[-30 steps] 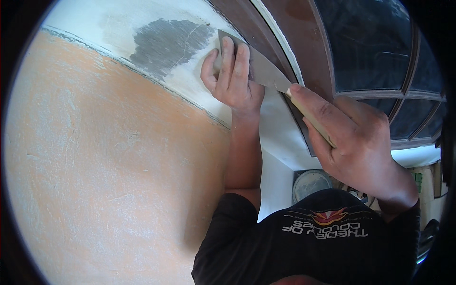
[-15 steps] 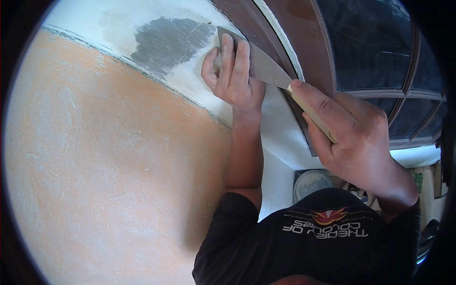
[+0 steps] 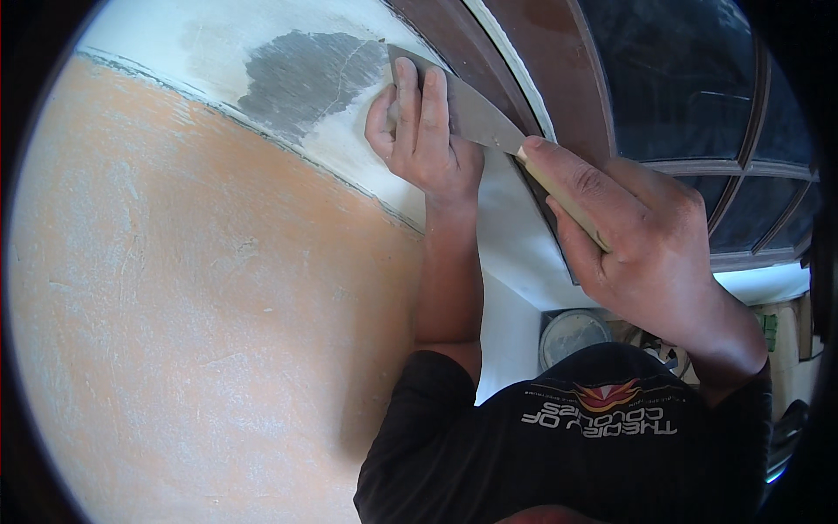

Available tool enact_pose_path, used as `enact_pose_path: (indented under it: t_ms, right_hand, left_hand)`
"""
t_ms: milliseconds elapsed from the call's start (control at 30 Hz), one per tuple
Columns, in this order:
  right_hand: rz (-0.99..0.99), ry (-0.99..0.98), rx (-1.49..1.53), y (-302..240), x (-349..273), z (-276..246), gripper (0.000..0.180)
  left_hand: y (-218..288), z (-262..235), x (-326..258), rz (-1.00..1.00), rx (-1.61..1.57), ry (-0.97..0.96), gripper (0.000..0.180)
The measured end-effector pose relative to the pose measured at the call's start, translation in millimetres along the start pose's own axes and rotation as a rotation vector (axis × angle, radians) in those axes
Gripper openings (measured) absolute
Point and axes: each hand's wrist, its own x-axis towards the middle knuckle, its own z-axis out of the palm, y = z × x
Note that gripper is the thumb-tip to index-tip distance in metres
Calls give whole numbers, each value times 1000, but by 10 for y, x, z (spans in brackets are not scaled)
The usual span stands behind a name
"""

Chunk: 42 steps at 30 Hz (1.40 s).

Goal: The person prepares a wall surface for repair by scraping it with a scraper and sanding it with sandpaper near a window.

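Little has shifted in the last second: right hand (image 3: 646, 253) still grips the scraper (image 3: 471, 118) handle, left hand (image 3: 423, 144) fingers flat on its blade against the white band (image 3: 262, 52) beside the grey patch (image 3: 301, 79)

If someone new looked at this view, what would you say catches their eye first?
Probably the two hands at top centre: the right hand grips a putty knife by its handle, while the left hand presses its fingers on the blade against a white wall strip. Just left of the blade is a grey patch, with a broad orange wall below.
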Motion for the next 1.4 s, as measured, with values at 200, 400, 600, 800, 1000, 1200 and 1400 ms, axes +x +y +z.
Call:
enact_pose_path:
  t_ms: [200, 400, 600, 800, 1000, 1200, 1400]
  right_hand:
    - [-10, -20, -22, -15, -17, -41, 53]
    - [-4, -13, -25, -9, -20, -19, 53]
    - [-8, -17, -14, -25, -18, -49, 52]
    - [-2, -11, 21, -34, -5, -90, 54]
    - [0, -48, 15, -12, -10, -113, 55]
    - [-51, 17, 10, 18, 38, -84, 52]
    - [-2, -24, 0, -18, 19, -121, 50]
  left_hand:
    - [23, -46, -52, 35, 115, -8, 26]
    - [3, -43, -64, 49, 119, -6, 30]
    - [32, -15, -14, 50, 72, 13, 25]
    - [39, -41, -33, 56, 70, 2, 24]
    - [48, -4, -53, 62, 70, 23, 23]
    - [4, -47, -69, 74, 104, -4, 31]
    - [-18, -20, -66, 81, 67, -20, 39]
